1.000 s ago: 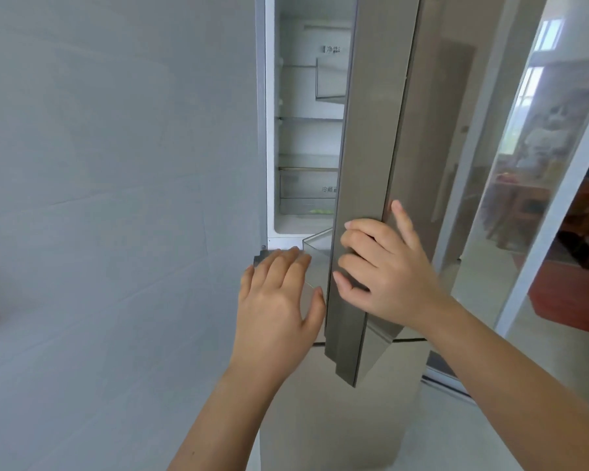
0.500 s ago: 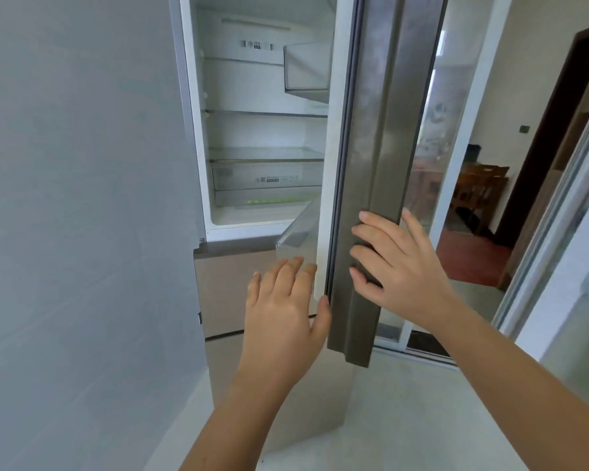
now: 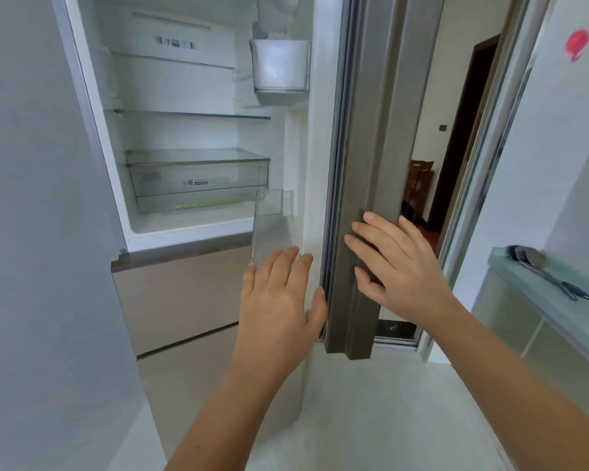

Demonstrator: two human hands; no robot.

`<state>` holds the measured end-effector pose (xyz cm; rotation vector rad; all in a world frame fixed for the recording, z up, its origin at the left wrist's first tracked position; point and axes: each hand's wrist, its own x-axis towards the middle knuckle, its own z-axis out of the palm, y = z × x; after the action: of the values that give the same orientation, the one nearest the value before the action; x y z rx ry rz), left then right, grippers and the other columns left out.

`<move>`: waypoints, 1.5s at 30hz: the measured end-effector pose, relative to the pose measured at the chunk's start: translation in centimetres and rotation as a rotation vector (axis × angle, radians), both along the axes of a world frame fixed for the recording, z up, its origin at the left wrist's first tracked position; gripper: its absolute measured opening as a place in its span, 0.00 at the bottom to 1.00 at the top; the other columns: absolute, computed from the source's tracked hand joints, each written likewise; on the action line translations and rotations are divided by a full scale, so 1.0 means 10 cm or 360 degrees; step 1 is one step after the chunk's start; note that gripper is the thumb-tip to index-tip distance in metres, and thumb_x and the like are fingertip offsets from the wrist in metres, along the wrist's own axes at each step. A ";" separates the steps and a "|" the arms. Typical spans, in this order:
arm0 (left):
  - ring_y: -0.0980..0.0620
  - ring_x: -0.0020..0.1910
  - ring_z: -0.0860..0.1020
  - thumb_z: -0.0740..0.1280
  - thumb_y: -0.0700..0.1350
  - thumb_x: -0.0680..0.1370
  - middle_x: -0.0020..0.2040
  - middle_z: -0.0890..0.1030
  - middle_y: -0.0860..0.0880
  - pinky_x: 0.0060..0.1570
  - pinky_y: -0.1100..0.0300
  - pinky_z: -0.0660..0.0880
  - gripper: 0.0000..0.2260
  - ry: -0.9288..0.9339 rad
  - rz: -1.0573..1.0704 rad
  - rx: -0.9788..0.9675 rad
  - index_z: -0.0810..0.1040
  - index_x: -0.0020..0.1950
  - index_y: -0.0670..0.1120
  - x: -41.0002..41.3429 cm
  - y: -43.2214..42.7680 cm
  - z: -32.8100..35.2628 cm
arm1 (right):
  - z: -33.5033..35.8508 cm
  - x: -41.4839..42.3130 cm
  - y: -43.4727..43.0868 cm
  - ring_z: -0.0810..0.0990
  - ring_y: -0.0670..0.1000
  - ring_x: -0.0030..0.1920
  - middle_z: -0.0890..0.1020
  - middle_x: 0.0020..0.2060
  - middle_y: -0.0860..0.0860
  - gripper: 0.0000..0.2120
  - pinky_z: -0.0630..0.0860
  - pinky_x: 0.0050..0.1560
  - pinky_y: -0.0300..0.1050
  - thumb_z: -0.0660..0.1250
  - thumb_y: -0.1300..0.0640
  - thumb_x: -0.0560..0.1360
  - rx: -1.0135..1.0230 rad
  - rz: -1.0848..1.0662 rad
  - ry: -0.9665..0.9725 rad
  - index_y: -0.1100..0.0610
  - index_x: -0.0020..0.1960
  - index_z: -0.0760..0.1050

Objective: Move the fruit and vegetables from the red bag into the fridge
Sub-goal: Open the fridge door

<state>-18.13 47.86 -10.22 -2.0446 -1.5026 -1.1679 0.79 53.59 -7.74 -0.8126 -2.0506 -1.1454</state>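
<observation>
Both hands are on the fridge door (image 3: 371, 130), which is swung open and seen edge-on. Right hand (image 3: 398, 266) lies flat on the outer steel face near the door's lower end, fingers (image 3: 361, 244) spread and curling lightly round the handle ridge, so more a press than a real grab. Left hand (image 3: 279, 300) is spread wide with nothing in it, palm against the inner side of the door, thumb touching the door's edge seal, fingertips just reaching the clear door bin (image 3: 272, 229) at the bottom of the door.

Fridge (image 3: 92, 130) interior is wide open to view: a glass shelf (image 3: 191, 114) across the middle, a clear crisper drawer (image 3: 198, 180) below it with a lid on top, and something pale green showing through the drawer's lower front, too blurry to say what. Another door bin (image 3: 281, 64) sits higher up on the inside of the door. Below the open compartment are two beige drawer fronts (image 3: 181, 294), both closed.

Off at the right edge there's a glass-topped counter (image 3: 558, 300) with a metal ladle (image 3: 538, 266) lying on it, and a red hook sticker (image 3: 577, 44) on the wall above. Red bag and the fruit and veg aren't in view at all.
</observation>
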 end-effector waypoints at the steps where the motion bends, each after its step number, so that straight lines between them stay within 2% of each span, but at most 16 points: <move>1: 0.43 0.57 0.77 0.57 0.50 0.73 0.56 0.80 0.43 0.58 0.42 0.69 0.20 0.0006 -0.0018 0.0006 0.78 0.58 0.42 0.08 0.02 0.00 | -0.01 0.09 0.00 0.67 0.53 0.66 0.79 0.58 0.57 0.16 0.67 0.63 0.57 0.61 0.55 0.74 0.0009 -0.0006 0.0005 0.59 0.59 0.75; 5: 0.42 0.58 0.77 0.57 0.50 0.73 0.57 0.80 0.42 0.59 0.42 0.69 0.20 0.0024 -0.0089 0.0003 0.77 0.59 0.41 0.37 0.12 0.00 | -0.06 0.46 -0.01 0.67 0.56 0.66 0.78 0.59 0.59 0.16 0.69 0.62 0.57 0.61 0.59 0.74 0.0029 -0.0029 0.0047 0.60 0.61 0.73; 9: 0.42 0.58 0.77 0.57 0.50 0.73 0.57 0.80 0.43 0.59 0.41 0.69 0.20 0.0062 -0.0142 -0.0015 0.78 0.58 0.42 0.70 0.26 -0.04 | -0.12 0.87 0.02 0.66 0.56 0.67 0.76 0.62 0.59 0.18 0.69 0.62 0.58 0.57 0.58 0.76 -0.0035 -0.0133 0.0101 0.59 0.65 0.67; 15: 0.41 0.56 0.78 0.57 0.50 0.72 0.56 0.80 0.42 0.57 0.41 0.70 0.21 0.0094 -0.0228 -0.0084 0.78 0.57 0.41 1.17 0.55 -0.14 | -0.23 1.37 0.12 0.65 0.57 0.68 0.70 0.66 0.61 0.23 0.69 0.62 0.60 0.62 0.58 0.73 -0.0173 -0.0201 0.0295 0.59 0.67 0.65; 18: 0.41 0.56 0.78 0.56 0.50 0.72 0.55 0.80 0.41 0.56 0.40 0.71 0.21 0.0105 -0.0241 -0.0138 0.78 0.57 0.40 1.38 0.69 -0.22 | -0.29 1.59 0.22 0.68 0.59 0.65 0.68 0.67 0.64 0.23 0.72 0.58 0.61 0.62 0.58 0.72 -0.0309 -0.0213 0.0362 0.60 0.66 0.66; 20: 0.41 0.57 0.78 0.56 0.50 0.72 0.56 0.80 0.41 0.56 0.39 0.70 0.22 0.0120 -0.0244 -0.0160 0.78 0.57 0.40 1.52 0.78 -0.25 | -0.31 1.71 0.30 0.69 0.58 0.61 0.66 0.67 0.65 0.22 0.74 0.55 0.60 0.63 0.58 0.73 -0.0375 -0.0239 0.0406 0.60 0.66 0.67; 23: 0.41 0.57 0.77 0.55 0.51 0.72 0.56 0.80 0.42 0.56 0.40 0.70 0.22 0.0133 -0.0275 -0.0168 0.78 0.58 0.41 1.72 0.90 -0.25 | -0.34 1.89 0.41 0.69 0.58 0.61 0.63 0.69 0.65 0.23 0.75 0.52 0.56 0.60 0.54 0.74 -0.0453 -0.0332 0.0463 0.59 0.68 0.66; 27: 0.42 0.57 0.78 0.57 0.51 0.73 0.56 0.81 0.42 0.56 0.40 0.70 0.21 0.0145 -0.0322 -0.0134 0.78 0.57 0.41 1.98 1.05 -0.26 | -0.35 2.09 0.58 0.73 0.63 0.59 0.60 0.71 0.65 0.26 0.76 0.50 0.52 0.59 0.51 0.74 -0.0523 -0.0443 0.0549 0.57 0.70 0.63; 30: 0.43 0.57 0.78 0.61 0.50 0.72 0.55 0.81 0.43 0.55 0.41 0.71 0.19 0.0158 -0.0335 -0.0099 0.79 0.56 0.41 2.17 1.15 -0.27 | -0.37 2.24 0.69 0.74 0.64 0.58 0.59 0.71 0.64 0.27 0.76 0.50 0.52 0.61 0.52 0.73 -0.0558 -0.0483 0.0592 0.58 0.69 0.64; 34: 0.43 0.57 0.78 0.55 0.50 0.72 0.55 0.81 0.43 0.54 0.41 0.72 0.21 0.0145 -0.0408 -0.0120 0.79 0.56 0.40 2.42 1.30 -0.27 | -0.43 2.44 0.85 0.76 0.62 0.55 0.59 0.72 0.62 0.27 0.75 0.50 0.51 0.56 0.48 0.73 -0.0636 -0.0541 0.0618 0.59 0.69 0.66; 40: 0.43 0.57 0.78 0.56 0.50 0.72 0.55 0.81 0.42 0.53 0.42 0.73 0.21 0.0121 -0.0471 -0.0145 0.79 0.55 0.40 2.72 1.49 -0.28 | -0.49 2.65 1.06 0.70 0.63 0.65 0.62 0.70 0.63 0.27 0.74 0.57 0.59 0.62 0.51 0.71 -0.0752 -0.0623 0.0646 0.62 0.67 0.68; 45: 0.43 0.58 0.78 0.63 0.48 0.71 0.56 0.81 0.42 0.53 0.43 0.74 0.18 0.0143 -0.0460 -0.0123 0.79 0.55 0.39 2.89 1.62 -0.31 | -0.49 2.75 1.15 0.68 0.63 0.66 0.65 0.69 0.63 0.27 0.73 0.58 0.62 0.60 0.49 0.72 -0.0828 -0.0628 0.0638 0.62 0.66 0.69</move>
<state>10.77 64.10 -13.30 -2.3935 -1.2586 -1.1152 28.27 65.12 -12.61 -1.6137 -1.9019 -0.5553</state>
